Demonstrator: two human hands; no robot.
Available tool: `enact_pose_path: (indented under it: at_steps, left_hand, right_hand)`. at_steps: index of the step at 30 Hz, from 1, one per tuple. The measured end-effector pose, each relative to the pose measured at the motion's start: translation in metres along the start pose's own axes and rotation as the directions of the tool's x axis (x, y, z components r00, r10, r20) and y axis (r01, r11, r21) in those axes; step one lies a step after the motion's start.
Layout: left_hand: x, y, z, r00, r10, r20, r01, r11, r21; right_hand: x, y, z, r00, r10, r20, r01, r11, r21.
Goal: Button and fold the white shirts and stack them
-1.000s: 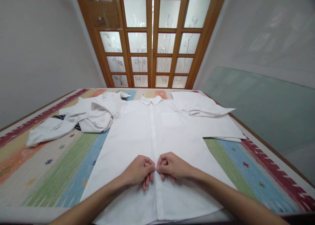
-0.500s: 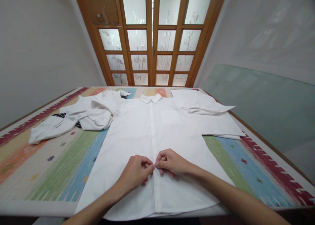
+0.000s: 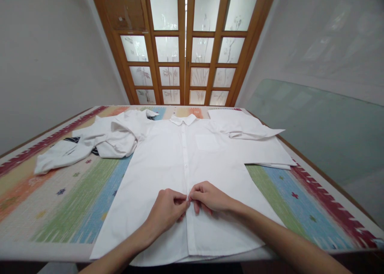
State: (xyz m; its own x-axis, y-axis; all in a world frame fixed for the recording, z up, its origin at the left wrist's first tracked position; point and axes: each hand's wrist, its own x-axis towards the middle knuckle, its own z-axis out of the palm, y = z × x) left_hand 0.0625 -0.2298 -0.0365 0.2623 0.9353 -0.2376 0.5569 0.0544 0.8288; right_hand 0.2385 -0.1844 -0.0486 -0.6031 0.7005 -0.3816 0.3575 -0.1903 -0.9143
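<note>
A white collared shirt [image 3: 159,162] lies front up on the table, its collar at the far end and its hem near me. Down its middle runs the button placket, mostly closed above my hands. My left hand [image 3: 169,208] pinches the placket low on the shirt from the left side. From the right, my right hand [image 3: 208,198] pinches the same spot, the fingertips of both hands touching or nearly so. Whatever button sits between them is hidden by the fingers.
A crumpled white garment [image 3: 117,138] with dark striped patches lies at the left. Folded white cloth [image 3: 237,120] rests at the back right. A striped colourful cloth [image 3: 90,198] covers the table. Wooden glazed doors [image 3: 186,46] stand beyond, and a greenish panel [image 3: 318,122] leans at the right.
Both hands stay at the same spot on the placket, with only slight finger shifts. The view has moved very slightly.
</note>
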Motion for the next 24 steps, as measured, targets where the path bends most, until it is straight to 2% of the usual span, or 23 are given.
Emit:
enact_pose_path:
  at_steps: [3,9,14,20,24]
  left_hand:
    - [-0.001,0.002,0.0,0.999,-0.025,-0.037,0.028,0.997,0.071]
    - [-0.003,0.0,0.004,0.995,-0.045,-0.085,0.05,0.997,0.058]
    - [-0.004,0.001,0.007,0.989,0.012,-0.148,0.01,0.989,0.147]
    - [-0.006,-0.001,0.014,0.961,0.106,-0.257,-0.013,0.941,0.338]
    - [-0.005,-0.001,0.018,0.956,0.096,-0.276,0.012,0.931,0.365]
  right_hand:
    - [-0.001,-0.001,0.0,1.0,0.005,-0.002,-0.005,1.0,-0.016]
    - [-0.001,-0.001,-0.001,1.0,0.008,-0.007,-0.008,1.0,-0.026]
    - [-0.001,-0.002,0.0,1.0,0.021,-0.014,-0.021,0.999,-0.033]
    - [-0.001,0.0,0.0,1.0,-0.001,-0.007,0.001,0.999,-0.034]
    - [-0.001,0.002,0.0,1.0,-0.008,-0.004,0.008,0.999,-0.034]
